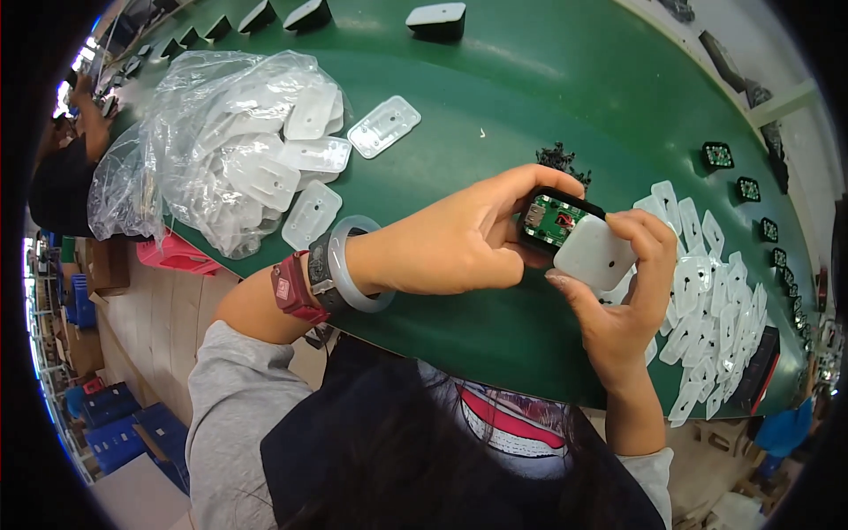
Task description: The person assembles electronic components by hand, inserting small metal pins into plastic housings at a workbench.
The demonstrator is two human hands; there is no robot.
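My left hand (450, 243) grips a small black housing with an exposed green circuit board (555, 219); a metal connector sits at the board's left end. Between the fingers and thumb of my right hand (629, 305) is a white plastic cover (595, 253) with rounded corners and a small dark hole. The cover overlaps the lower right part of the housing and hides that part of the board. Whether cover and housing are joined there I cannot tell. Just beyond my left hand lies a heap of tiny black parts (560, 160).
White covers (720, 305) are heaped on the green table (495, 97) at right, beside a row of black housings with boards (718, 156). A clear bag (199, 132) of white shells lies left, near loose shells (384, 126). White-topped black boxes (436, 21) line the far side. Another person (66, 190) is at far left.
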